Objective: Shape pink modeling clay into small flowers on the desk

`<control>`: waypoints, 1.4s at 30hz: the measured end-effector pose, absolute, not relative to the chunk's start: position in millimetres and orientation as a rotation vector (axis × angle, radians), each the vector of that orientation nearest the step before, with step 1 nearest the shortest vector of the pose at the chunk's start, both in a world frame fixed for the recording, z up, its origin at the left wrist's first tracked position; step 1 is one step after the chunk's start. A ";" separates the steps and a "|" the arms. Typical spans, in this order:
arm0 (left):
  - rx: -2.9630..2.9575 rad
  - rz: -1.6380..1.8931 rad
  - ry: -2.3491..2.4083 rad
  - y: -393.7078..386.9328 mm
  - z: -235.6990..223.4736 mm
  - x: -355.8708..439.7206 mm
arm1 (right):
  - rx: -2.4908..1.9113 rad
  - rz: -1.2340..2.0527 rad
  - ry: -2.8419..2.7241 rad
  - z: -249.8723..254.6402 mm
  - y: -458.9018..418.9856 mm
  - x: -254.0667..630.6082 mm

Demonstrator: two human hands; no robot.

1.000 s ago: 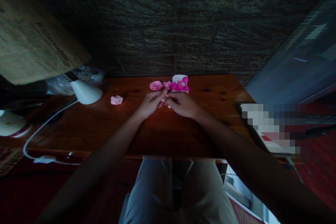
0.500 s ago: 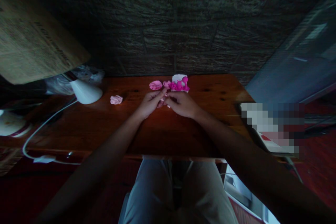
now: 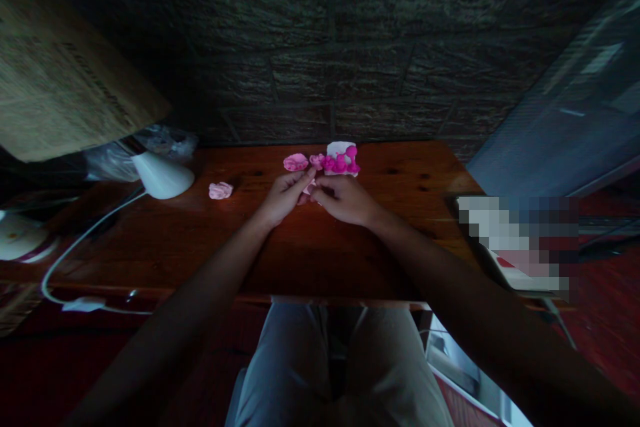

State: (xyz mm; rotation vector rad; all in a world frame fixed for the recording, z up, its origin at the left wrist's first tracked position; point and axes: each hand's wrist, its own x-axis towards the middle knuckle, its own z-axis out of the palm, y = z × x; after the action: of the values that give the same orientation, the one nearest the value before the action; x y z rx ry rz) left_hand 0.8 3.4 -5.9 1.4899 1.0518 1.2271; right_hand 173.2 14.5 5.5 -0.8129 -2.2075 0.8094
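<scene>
My left hand and my right hand meet over the wooden table, both closed on a small piece of pale pink modelling clay. Fingers hide most of that piece. Just beyond the hands lie a flattened pink clay lump and a small ruffled pink clay shape. Several bright magenta clay bits rest on and beside a white slab. Off to the left sits a crumpled light pink clay lump, apart from the hands.
A lamp with a white base and brown shade stands at the left, its white cable hanging over the front edge. Behind the table rises a dark block wall. A partly blurred flat item lies at the right edge.
The fingers shift slightly around the pale pink clay, and a little more of it shows between them. The other pieces stay in place.
</scene>
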 end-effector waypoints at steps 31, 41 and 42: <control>1.559 1.214 1.110 -1.2 0.8 4.5 | -0.771 0.755 -2.249 3.8 15.2 173.2; 1.610 1.227 1.126 1.8 -4.6 2.8 | -0.752 0.740 -2.273 4.2 15.6 173.0; 1.623 1.228 1.132 2.0 -5.2 2.5 | -0.748 0.746 -2.276 4.3 15.7 172.9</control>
State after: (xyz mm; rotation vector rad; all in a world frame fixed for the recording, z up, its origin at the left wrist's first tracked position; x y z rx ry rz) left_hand 2.5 2.0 -5.2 1.6229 1.1317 1.2278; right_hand 172.9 15.7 4.3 -0.7477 -2.2765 0.7458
